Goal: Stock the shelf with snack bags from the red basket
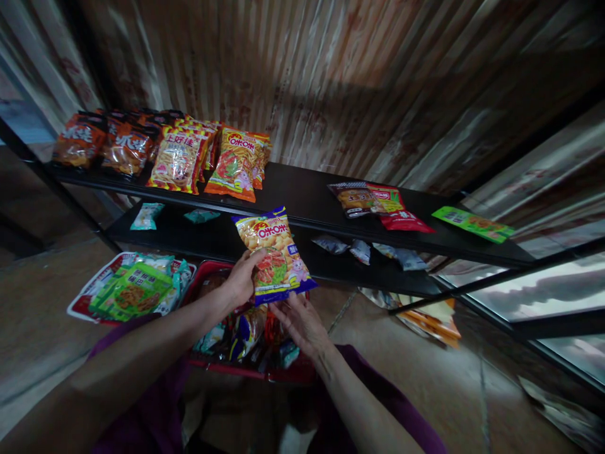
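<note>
Above the red basket [246,369], just in front of the lower shelf's [198,236] front edge, the left hand [241,280] pinches the blue snack bag [274,255] at its left side, grip closed on the pkg; the right hand [300,321] sits under the bag's bottom edge, fingers spread, touching but not clasping it. To handle it well, prob. best to keep the bag flat, supported from below w/ the right hand, and avoid squeezing the contents. Upper shelf [302,189] carries orange bags [236,164] toward its left end. Basket contents are dim, partly covered by arms; small packets on the lower shelf too blurred to identify.
</note>
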